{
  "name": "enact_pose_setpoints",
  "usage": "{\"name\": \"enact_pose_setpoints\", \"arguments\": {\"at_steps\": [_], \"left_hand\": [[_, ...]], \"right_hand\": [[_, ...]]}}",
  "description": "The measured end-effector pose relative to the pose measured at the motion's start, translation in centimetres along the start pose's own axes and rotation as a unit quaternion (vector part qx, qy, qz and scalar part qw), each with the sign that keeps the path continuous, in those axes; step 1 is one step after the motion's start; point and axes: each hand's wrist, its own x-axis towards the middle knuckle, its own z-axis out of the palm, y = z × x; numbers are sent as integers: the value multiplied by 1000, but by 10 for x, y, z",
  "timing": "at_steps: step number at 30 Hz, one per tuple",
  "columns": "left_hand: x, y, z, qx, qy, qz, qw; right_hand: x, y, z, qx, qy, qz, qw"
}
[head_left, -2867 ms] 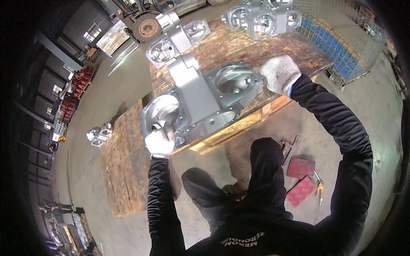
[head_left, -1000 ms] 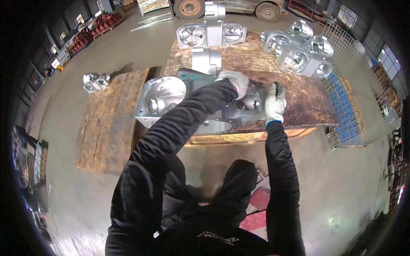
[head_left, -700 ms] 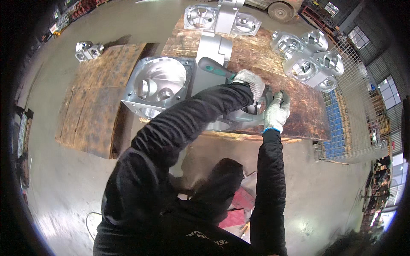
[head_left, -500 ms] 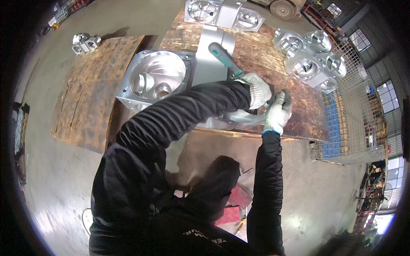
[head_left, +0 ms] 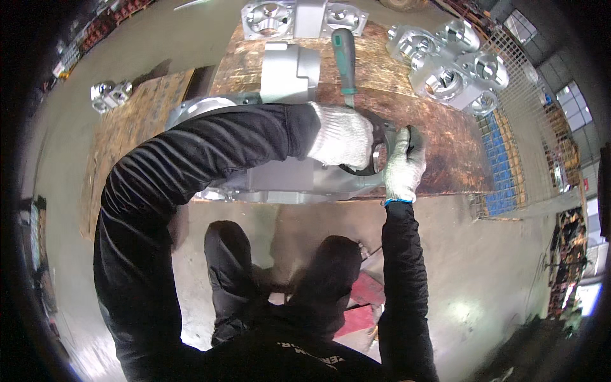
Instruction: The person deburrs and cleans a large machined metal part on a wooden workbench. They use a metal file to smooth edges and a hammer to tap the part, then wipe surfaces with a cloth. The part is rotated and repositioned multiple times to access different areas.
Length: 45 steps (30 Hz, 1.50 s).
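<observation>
A silver machined metal casting (head_left: 283, 177) lies along the near edge of a wooden table. My left hand (head_left: 344, 137), in a white knit glove, is over the round opening at its right end. A hand tool with a green-and-grey handle (head_left: 344, 60) runs from beyond the glove down behind it. The left hand appears closed round its metal shank, though the fingers are mostly hidden. My right hand (head_left: 404, 167), gloved too, is closed on the right side of the ring-shaped end (head_left: 380, 156), close to the left hand. My left sleeve covers much of the casting's left part.
More silver castings stand on the wooden table top (head_left: 445, 149): one at the far edge (head_left: 310, 18) and a cluster (head_left: 449, 73) at the right. A wire cage (head_left: 509, 153) with blue contents adjoins the right side. A smaller casting (head_left: 109, 95) sits far left. Red pieces (head_left: 356, 320) lie below.
The tool's handle has swung from leaning left to nearly straight away from me. My left hand has moved left and turned over the opening. The view has shifted; the right hand stays at the ring.
</observation>
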Motion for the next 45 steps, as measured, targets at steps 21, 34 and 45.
{"name": "enact_pose_setpoints", "arguments": {"at_steps": [21,34,45], "left_hand": [[29,-9,10,30,-102,-55,993],[-13,-12,-42,142,-22,-45,989],[48,62,-85,-528,530,-276,603]], "right_hand": [[-6,-4,-2,-72,47,6,996],[-4,-17,-13,-54,57,-67,995],[8,-143,-19,15,-59,-255,965]]}}
